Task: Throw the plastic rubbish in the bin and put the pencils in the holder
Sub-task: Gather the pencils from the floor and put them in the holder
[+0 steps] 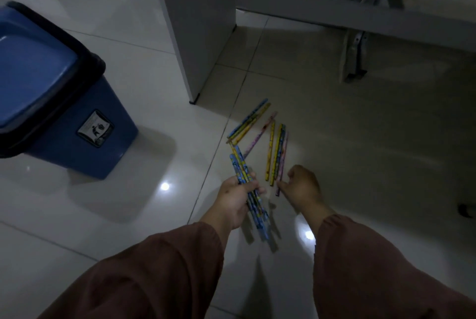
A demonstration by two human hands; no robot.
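Several patterned pencils point(273, 148) in blue, yellow and pink lie scattered on the white tiled floor. My left hand point(235, 201) grips a bundle of blue and yellow pencils point(244, 179) that points away from me. My right hand point(300, 186) is down at the near ends of the loose pencils, its fingertips pinching the end of a pink pencil point(282, 164) still lying on the floor. A blue bin point(64, 102) with a black rim and a closed swing lid stands to the left. No holder and no plastic rubbish are in view.
A white cabinet panel point(198, 27) stands on the floor just beyond the pencils. Grey metal furniture legs point(354, 55) and a low bar sit at the back right. A small dark object point(467, 210) lies at the right edge.
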